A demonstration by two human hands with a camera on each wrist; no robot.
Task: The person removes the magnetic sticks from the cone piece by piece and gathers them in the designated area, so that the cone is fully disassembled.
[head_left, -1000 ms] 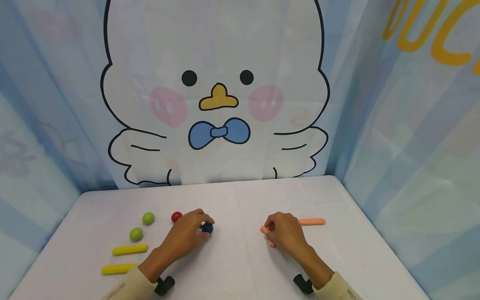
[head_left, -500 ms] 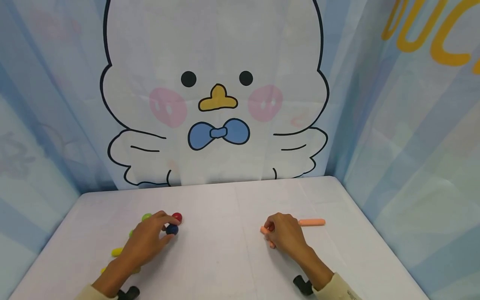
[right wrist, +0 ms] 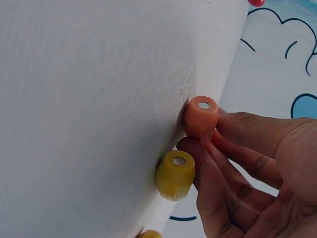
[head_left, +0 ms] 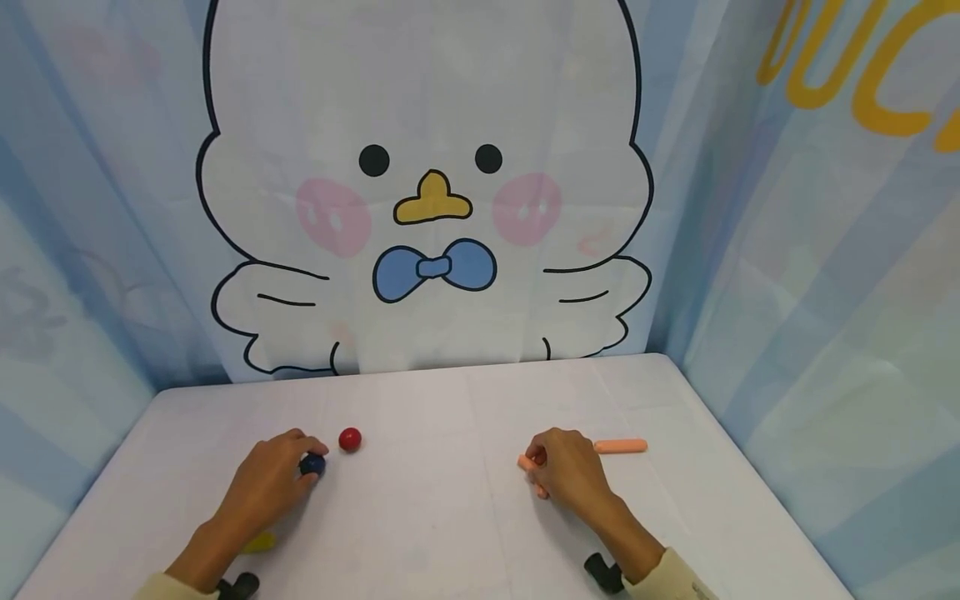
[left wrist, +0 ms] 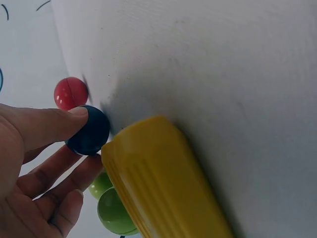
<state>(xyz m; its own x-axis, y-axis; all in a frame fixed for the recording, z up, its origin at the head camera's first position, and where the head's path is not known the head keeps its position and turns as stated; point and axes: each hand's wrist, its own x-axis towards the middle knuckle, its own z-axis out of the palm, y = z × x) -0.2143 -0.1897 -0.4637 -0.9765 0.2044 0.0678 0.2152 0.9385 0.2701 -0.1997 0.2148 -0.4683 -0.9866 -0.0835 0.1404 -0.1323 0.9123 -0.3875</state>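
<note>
My left hand (head_left: 270, 475) pinches a dark blue ball (head_left: 312, 464) just above or on the table. In the left wrist view the thumb lies on the blue ball (left wrist: 91, 131), with the fingers on its other side. Beyond it sits a red ball (head_left: 350, 440). My right hand (head_left: 570, 467) pinches an orange stick (right wrist: 200, 119), whose end shows a round silvery spot. Another orange stick (head_left: 621, 446) lies just to the right of that hand. Two green balls, one the nearer green ball (left wrist: 116, 210), are hidden in the head view by the left hand.
A ridged yellow stick (left wrist: 158, 178) lies near the left hand; in the head view the forearm mostly covers a yellow stick (head_left: 258, 543). Yellow stick ends (right wrist: 176, 173) show below the right fingers. A cartoon-printed cloth (head_left: 435, 333) hangs behind the white table (head_left: 420, 517).
My left hand has moved left with the blue ball, past the red ball, and covers the green balls and most of the yellow sticks. The right hand stays in place.
</note>
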